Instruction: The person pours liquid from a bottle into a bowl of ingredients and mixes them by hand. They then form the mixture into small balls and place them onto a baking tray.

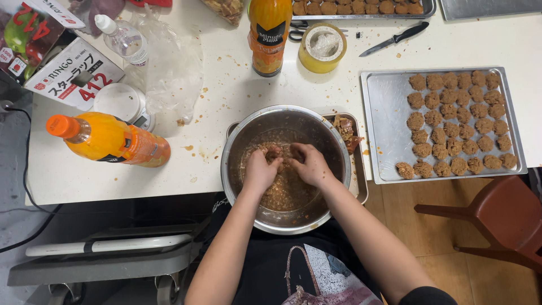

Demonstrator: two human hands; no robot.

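Head view: both hands, left hand [261, 169] and right hand [307, 164], press together on crumbly brown mixture [285, 189] inside the round steel bowl [248, 135]. The bowl overhangs the white surface [226, 85] at 6 o'clock and could tip. At 3 o'clock, a flat metal tray [387, 113] holds rough brown balls [457, 121].

Single view, worn on the head, looking almost straight down from above the seated body; facing the white table [226, 85] edge, steel bowl [285, 169] near centre and close, baking tray [389, 124] to the right, floor and red chair [502, 220] at the lower frame
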